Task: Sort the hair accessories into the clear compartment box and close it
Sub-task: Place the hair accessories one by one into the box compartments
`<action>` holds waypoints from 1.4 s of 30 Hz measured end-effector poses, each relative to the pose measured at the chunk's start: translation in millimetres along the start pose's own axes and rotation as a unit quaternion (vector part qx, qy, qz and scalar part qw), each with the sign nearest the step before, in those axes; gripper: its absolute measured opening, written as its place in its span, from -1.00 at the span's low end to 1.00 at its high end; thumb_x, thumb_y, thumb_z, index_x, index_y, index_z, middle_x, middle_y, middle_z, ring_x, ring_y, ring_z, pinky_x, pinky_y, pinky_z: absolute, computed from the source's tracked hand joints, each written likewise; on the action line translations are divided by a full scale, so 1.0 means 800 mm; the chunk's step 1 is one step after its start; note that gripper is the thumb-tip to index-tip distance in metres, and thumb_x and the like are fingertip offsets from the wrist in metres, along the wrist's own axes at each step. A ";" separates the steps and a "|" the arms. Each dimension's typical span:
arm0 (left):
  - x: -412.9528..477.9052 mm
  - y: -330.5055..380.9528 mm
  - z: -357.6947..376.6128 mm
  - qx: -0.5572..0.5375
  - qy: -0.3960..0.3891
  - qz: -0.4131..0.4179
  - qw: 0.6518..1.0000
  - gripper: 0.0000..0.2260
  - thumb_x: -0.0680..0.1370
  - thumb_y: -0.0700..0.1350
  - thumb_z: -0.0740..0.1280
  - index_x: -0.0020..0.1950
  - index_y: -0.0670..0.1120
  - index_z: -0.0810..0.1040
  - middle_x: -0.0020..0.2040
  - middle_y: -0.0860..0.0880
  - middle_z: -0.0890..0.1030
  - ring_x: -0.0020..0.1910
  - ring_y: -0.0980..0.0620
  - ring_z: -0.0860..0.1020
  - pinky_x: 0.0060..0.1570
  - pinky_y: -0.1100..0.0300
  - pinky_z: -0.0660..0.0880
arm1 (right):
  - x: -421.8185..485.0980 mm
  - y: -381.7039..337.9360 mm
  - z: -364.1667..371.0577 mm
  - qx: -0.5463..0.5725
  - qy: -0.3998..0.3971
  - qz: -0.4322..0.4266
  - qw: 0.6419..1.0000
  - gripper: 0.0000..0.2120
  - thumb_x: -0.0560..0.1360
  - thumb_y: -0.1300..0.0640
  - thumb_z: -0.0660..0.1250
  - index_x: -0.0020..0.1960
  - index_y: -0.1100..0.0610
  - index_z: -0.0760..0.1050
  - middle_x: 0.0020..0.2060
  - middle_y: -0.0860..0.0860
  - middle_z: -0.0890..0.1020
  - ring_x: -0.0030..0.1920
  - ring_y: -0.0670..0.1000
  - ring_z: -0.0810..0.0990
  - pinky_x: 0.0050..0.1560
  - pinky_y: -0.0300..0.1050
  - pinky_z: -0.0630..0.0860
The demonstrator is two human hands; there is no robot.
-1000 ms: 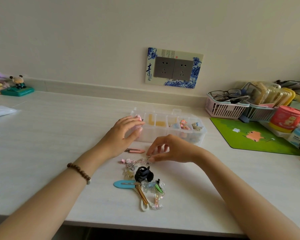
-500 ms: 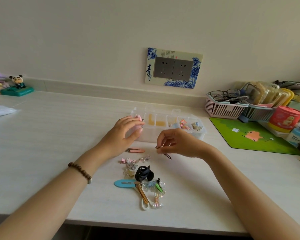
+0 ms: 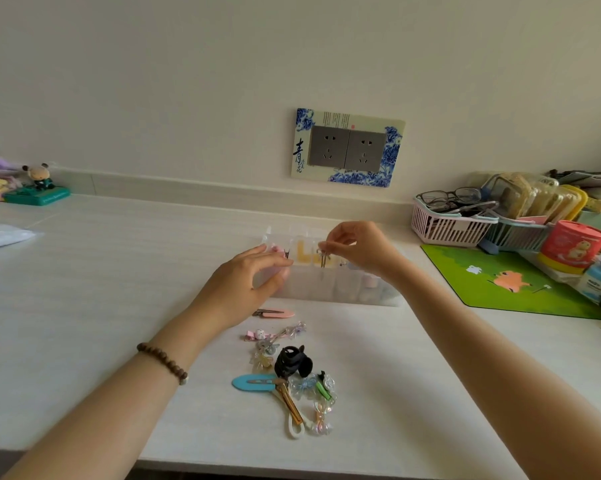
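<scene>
Right hand pinched a small metal hairpin above the compartment box; left hand, fingers curled, steadied it. Next: release into compartment.

Single view only, head-worn wide-angle camera. Looks forward and down across white surface toward back wall with socket plate. Both forearms enter from bottom edge; left hand and right hand near frame centre, close to lens. Clear compartment box mid-distance, centred. Baskets at right edge, figurines at far left. Edges bowed by lens.
</scene>
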State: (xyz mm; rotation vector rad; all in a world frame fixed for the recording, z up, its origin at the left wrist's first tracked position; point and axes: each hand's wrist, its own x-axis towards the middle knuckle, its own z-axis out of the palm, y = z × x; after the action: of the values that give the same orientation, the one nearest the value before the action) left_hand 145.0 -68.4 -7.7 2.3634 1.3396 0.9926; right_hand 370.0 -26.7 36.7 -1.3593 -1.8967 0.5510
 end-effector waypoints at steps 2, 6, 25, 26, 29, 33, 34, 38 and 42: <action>-0.001 -0.001 0.000 0.003 -0.004 0.003 1.000 -0.70 0.57 0.11 0.19 0.28 0.16 0.49 0.42 0.14 0.38 0.46 0.20 0.18 0.39 0.15 0.18 | 0.000 0.006 0.002 -0.104 0.002 0.003 0.995 -0.86 0.43 0.04 0.41 -0.16 0.13 0.62 -0.23 0.00 0.65 -0.24 -0.04 0.55 -0.24 -0.16 0.44; -0.001 -0.001 -0.005 -0.027 0.019 0.006 0.999 -0.69 0.56 0.12 0.19 0.25 0.13 0.52 0.37 0.14 0.45 0.42 0.19 0.28 0.38 0.16 0.23 | -0.015 -0.002 0.004 -0.143 0.086 -0.049 0.985 -0.79 0.50 -0.05 0.29 -0.08 0.06 0.61 -0.10 -0.05 0.59 -0.14 -0.05 0.52 -0.17 -0.12 0.44; -0.014 0.006 -0.035 0.036 -0.173 -0.126 0.976 -0.90 0.36 0.07 0.50 -0.16 0.16 0.67 -0.21 0.16 0.61 -0.18 0.14 0.56 -0.21 0.26 0.45 | -0.071 -0.003 0.044 0.091 -0.119 -0.016 0.989 -0.61 0.58 -0.03 0.11 -0.07 0.19 0.61 -0.19 0.07 0.68 -0.29 -0.02 0.60 -0.35 -0.18 0.52; -0.015 0.007 -0.033 0.039 -0.171 -0.118 0.977 -0.94 0.37 0.06 0.49 -0.18 0.16 0.66 -0.22 0.16 0.61 -0.18 0.13 0.55 -0.21 0.26 0.45 | -0.072 -0.001 0.045 0.079 -0.119 -0.019 0.990 -0.66 0.57 -0.01 0.15 -0.06 0.17 0.62 -0.18 0.03 0.68 -0.28 -0.04 0.60 -0.34 -0.18 0.53; -0.014 0.013 -0.028 0.031 -0.159 -0.093 0.982 -0.92 0.41 0.06 0.45 -0.14 0.12 0.68 -0.22 0.19 0.61 -0.17 0.16 0.54 -0.19 0.26 0.46 | -0.074 0.001 0.052 0.058 -0.123 -0.025 0.990 -0.81 0.50 0.05 0.30 -0.01 0.14 0.62 -0.14 -0.02 0.67 -0.24 -0.05 0.61 -0.33 -0.21 0.55; -0.012 0.021 -0.024 -0.079 -0.094 -0.088 0.989 -0.84 0.38 0.06 0.47 -0.10 0.06 0.69 -0.22 0.13 0.65 -0.25 0.23 0.54 -0.27 0.40 0.37 | -0.077 -0.006 0.051 0.085 -0.098 -0.063 0.990 -0.85 0.45 0.09 0.37 -0.02 0.12 0.62 -0.18 -0.03 0.67 -0.22 -0.04 0.65 -0.30 -0.19 0.59; -0.011 0.022 -0.023 -0.101 -0.076 -0.083 0.989 -0.85 0.37 0.05 0.47 -0.11 0.06 0.69 -0.27 0.14 0.64 -0.31 0.25 0.52 -0.31 0.42 0.37 | -0.077 -0.009 0.049 0.105 -0.081 -0.070 0.989 -0.87 0.45 0.11 0.37 -0.05 0.14 0.62 -0.21 -0.01 0.68 -0.24 -0.04 0.66 -0.30 -0.19 0.59; -0.011 0.028 -0.025 -0.197 -0.053 -0.068 0.977 -0.81 0.38 0.01 0.46 -0.02 0.06 0.66 -0.21 0.06 0.66 -0.33 0.24 0.54 -0.33 0.34 0.49 | -0.077 -0.023 0.034 0.163 0.009 -0.104 0.981 -0.95 0.42 0.18 0.39 -0.12 0.10 0.59 -0.26 -0.01 0.68 -0.30 -0.07 0.65 -0.30 -0.23 0.58; -0.012 0.033 -0.037 -0.226 -0.134 -0.091 0.961 -0.69 0.29 0.09 0.46 -0.03 0.00 0.65 -0.18 0.03 0.67 -0.28 0.19 0.58 -0.27 0.28 0.53 | -0.057 -0.026 -0.004 0.153 0.161 -0.088 0.971 -0.90 0.42 0.21 0.40 -0.08 0.17 0.52 -0.29 -0.03 0.65 -0.37 -0.18 0.61 -0.30 -0.31 0.57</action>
State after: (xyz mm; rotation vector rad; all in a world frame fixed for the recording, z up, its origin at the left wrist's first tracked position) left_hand 139.4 -94.1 23.6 1.9134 1.0692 0.7873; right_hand 368.0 -76.9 39.1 -1.0014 -1.5732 0.4773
